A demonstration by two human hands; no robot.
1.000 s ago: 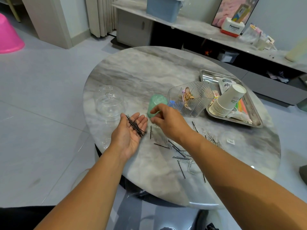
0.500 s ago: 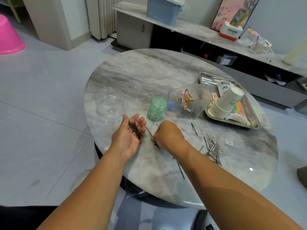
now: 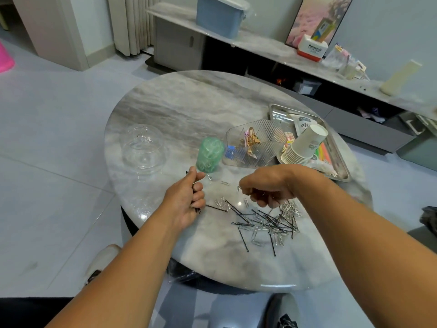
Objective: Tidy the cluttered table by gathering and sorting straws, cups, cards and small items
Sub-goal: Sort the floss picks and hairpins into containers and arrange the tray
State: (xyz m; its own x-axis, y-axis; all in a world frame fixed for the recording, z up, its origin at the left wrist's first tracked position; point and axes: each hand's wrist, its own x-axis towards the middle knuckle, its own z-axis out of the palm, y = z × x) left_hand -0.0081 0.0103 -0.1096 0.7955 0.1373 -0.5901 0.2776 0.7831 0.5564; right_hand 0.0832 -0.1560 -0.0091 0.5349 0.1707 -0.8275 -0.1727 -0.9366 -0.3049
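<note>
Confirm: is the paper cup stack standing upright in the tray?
No, the paper cup stack lies tilted on its side in the metal tray.

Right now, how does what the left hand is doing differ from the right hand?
The left hand grips a bundle of black hairpins in a closed fist near the green cup; the right hand hangs palm-down above the loose pile, fingers curled, seemingly pinching a silver clip. Left sits nearer the table edge. Both are over the table.

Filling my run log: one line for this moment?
left hand: grips black hairpins | right hand: pinches silver paper clip
</note>
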